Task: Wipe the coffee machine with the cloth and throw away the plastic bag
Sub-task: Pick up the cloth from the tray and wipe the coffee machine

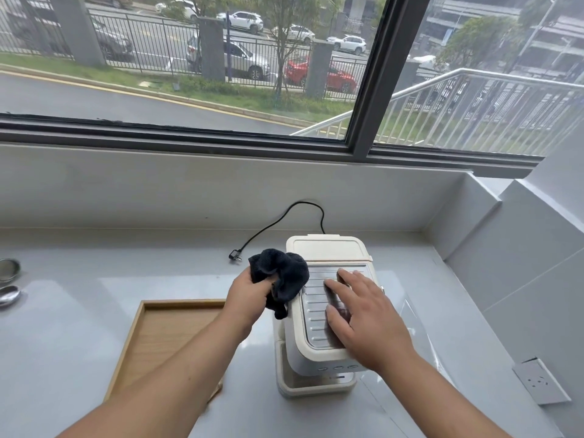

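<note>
A cream-white coffee machine [325, 251] stands on the grey counter, with a ridged metal plate on its top. My right hand [363, 314] lies flat on that plate, fingers spread. My left hand [248, 295] grips a crumpled dark cloth [284, 276], which touches the machine's upper left edge. A thin clear plastic sheet [417, 339], possibly the bag, seems to lie on the counter right of the machine; its outline is faint.
A shallow wooden tray [151, 336] lies left of the machine, under my left forearm. The machine's black cord and unplugged plug [235, 257] trail behind. Metal items [9, 279] sit at the far left edge. A wall socket [542, 382] is at the right.
</note>
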A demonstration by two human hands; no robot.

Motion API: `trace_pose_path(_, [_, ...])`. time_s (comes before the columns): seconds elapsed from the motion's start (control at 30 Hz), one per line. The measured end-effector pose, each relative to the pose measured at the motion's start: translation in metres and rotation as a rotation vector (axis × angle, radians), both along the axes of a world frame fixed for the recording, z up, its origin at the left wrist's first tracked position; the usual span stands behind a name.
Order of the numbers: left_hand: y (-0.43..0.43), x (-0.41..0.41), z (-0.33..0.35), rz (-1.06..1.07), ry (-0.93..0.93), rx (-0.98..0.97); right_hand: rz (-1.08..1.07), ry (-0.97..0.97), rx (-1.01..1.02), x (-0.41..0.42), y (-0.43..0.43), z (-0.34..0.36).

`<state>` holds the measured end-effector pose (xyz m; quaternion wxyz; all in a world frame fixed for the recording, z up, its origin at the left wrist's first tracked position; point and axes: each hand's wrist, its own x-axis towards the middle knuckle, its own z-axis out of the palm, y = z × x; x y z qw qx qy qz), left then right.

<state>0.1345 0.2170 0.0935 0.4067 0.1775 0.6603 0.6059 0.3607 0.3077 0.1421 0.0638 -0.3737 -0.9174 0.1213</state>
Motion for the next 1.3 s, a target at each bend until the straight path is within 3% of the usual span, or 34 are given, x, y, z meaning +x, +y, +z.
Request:
trace_pose_path(0.13, [0.012,-0.012,-0.006,0.071,-0.035,-0.034,0.001,-0.016,-0.005,0.001,0.000,0.002])
trace_pose_path(0.33, [0.047,-0.019,-0.001,0.155,0.061,-0.062,0.000,-0.046,0.002,-0.001,0.002,0.003])
trace_pose_path(0.57, [0.057,-0.021,-0.020,0.126,0.134,-0.054,0.002,-0.064,-0.008,-0.002,0.002,0.003])
trace_pose_path(0.8, [0.060,-0.022,-0.040,0.097,0.230,-0.184,0.004,-0.067,-0.002,-0.003,0.003,0.003])
trace_pose_path(1.3, [0.049,-0.002,-0.107,0.042,0.115,-0.296,0.007,-0.080,-0.018,-0.003,0.004,0.006])
